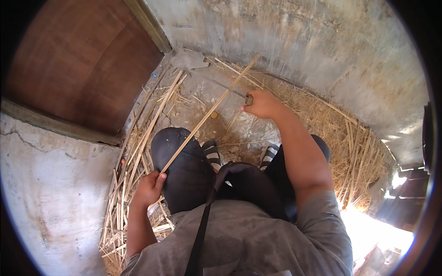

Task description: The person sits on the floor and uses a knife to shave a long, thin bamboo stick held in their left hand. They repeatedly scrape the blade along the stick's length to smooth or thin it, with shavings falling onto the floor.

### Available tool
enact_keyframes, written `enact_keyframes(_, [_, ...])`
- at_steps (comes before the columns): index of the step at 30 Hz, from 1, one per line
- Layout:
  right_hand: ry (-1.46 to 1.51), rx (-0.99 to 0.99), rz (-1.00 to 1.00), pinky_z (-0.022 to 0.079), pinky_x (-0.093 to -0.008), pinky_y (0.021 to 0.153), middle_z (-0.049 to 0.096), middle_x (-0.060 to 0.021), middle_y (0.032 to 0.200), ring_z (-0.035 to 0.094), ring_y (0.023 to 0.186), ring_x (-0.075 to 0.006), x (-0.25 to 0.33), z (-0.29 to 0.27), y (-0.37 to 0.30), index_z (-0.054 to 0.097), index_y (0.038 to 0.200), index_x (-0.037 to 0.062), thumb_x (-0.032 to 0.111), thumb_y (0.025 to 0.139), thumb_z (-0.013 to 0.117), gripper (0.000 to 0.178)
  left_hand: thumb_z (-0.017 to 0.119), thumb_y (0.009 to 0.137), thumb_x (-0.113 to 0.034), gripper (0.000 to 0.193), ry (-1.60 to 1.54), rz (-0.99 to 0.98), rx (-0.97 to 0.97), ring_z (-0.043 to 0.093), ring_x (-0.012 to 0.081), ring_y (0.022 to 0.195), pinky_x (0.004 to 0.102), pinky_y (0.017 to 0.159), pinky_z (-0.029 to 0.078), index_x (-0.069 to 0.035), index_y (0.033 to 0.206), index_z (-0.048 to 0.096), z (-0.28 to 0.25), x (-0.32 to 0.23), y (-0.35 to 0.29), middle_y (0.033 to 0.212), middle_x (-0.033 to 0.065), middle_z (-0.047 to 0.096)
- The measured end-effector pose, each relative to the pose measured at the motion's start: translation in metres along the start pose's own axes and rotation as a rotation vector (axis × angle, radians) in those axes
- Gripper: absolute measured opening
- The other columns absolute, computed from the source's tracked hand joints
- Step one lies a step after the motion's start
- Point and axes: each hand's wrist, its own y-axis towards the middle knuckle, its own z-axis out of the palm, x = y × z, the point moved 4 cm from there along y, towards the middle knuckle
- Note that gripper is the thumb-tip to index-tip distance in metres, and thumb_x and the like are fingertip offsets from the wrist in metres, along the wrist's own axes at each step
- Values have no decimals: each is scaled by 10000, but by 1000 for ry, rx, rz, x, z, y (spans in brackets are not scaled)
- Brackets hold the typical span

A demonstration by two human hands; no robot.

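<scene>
A long pale bamboo strip (212,109) slants from the lower left up to the far wall, passing over my left knee. Its near end is gripped in my left hand (149,187), thumb pressed along it. My right hand (262,104) is closed round the handle of a knife (237,92). The thin dark blade points up and left and crosses the strip near its far part; whether the two touch, I cannot tell. Both knees are bent, and striped sandals (212,154) show between them.
Bamboo strips (154,112) lie piled along the left. Fine shavings (317,117) and more strips cover the floor at right. A stained wall (294,37) runs behind, with a brown door panel (83,60) at upper left. Bright light enters at lower right.
</scene>
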Motion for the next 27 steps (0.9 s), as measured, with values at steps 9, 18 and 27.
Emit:
enact_keyframes(9, [-114, 237, -276, 537, -464, 910, 715, -222, 1048, 674, 1038, -404, 74, 37, -18, 709, 1152, 46, 386, 821, 772, 479, 559, 1041, -443, 508, -21, -9, 28, 547, 336, 594, 428, 599, 443, 5, 801, 563, 0, 7, 2, 654, 195, 573])
enact_keyframes(18, [11, 192, -105, 522, -479, 930, 699, -218, 1110, 653, 1082, -410, 24, 28, -6, 707, 1132, 26, 375, 820, 766, 472, 554, 1042, -426, 496, -4, -11, -9, 579, 372, 609, 438, 601, 450, 8, 803, 568, -1, -4, 3, 660, 216, 582])
enact_keyframes(27, [-15, 188, -102, 501, -469, 1005, 671, -207, 1255, 619, 1184, -402, 20, 37, 2, 679, 1249, 39, 337, 809, 768, 538, 574, 1032, -417, 481, 39, -26, -17, 607, 439, 637, 464, 599, 458, 7, 806, 575, -1, -4, -2, 658, 233, 589])
